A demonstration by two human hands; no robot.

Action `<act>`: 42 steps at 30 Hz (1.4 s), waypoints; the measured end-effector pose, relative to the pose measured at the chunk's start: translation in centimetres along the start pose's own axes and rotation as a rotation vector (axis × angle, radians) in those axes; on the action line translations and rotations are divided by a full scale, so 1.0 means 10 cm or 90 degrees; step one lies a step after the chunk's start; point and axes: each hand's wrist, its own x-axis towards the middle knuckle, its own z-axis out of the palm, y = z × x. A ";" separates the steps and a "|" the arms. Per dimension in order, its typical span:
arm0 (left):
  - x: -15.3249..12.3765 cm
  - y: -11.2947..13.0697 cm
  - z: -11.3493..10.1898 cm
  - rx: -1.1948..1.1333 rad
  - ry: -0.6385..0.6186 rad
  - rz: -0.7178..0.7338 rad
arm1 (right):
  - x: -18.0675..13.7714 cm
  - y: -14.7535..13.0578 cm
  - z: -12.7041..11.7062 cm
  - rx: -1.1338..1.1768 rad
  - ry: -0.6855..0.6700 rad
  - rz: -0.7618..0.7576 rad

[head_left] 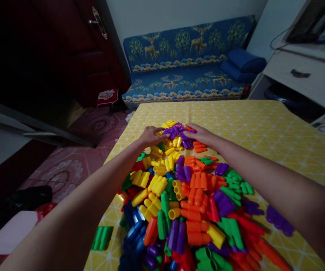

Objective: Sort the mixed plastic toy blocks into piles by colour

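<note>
Both of my arms reach over a large heap of plastic bullet-shaped building blocks to its far end. My left hand rests against the left side of a cluster of purple blocks, its fingers apart and partly hidden among the pieces. From the other side my right hand touches the same cluster with fingers stretched out. Yellow blocks lie below my left hand, and orange blocks fill the middle. Green blocks sit on the right, dark blue blocks at the near left.
The heap lies on a table with a yellow patterned cloth. A blue sofa stands beyond it, a white drawer cabinet on the right. One green block lies apart near the left edge. A small red stool stands by the door.
</note>
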 end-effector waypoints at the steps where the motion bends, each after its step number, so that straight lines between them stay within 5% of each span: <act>1: -0.03 0.07 0.01 -0.047 -0.021 0.021 | -0.03 -0.06 0.06 0.017 -0.023 -0.013; 4: -0.20 0.30 -0.05 -0.230 -0.121 0.043 | -0.20 -0.25 0.17 0.082 -0.091 -0.032; 8: -0.36 0.43 -0.38 -0.379 -0.344 0.031 | -0.42 -0.44 0.03 0.163 -0.251 -0.019; 11: -0.28 0.37 -0.62 -0.399 -0.429 -0.032 | -0.39 -0.46 -0.15 0.201 -0.227 -0.020; 13: -0.12 0.30 -0.66 -0.394 -0.381 -0.057 | -0.26 -0.40 -0.20 0.203 -0.124 -0.029; 18: 0.36 0.19 -0.28 -0.188 0.025 -0.030 | 0.19 -0.17 -0.04 0.100 0.078 0.020; 22: 0.58 0.17 0.11 -0.173 -0.028 -0.051 | 0.44 -0.12 0.20 0.014 0.066 0.033; 25: 0.55 0.20 0.20 -0.218 -0.106 0.007 | 0.47 -0.16 0.32 -0.009 0.005 0.048; 35: -0.38 0.45 -0.31 -0.214 -0.247 0.079 | -0.31 -0.60 0.31 0.159 -0.231 0.007; 42: -1.37 0.85 -0.63 -0.219 -0.181 0.170 | -1.21 -0.97 0.30 -0.043 -0.111 -0.219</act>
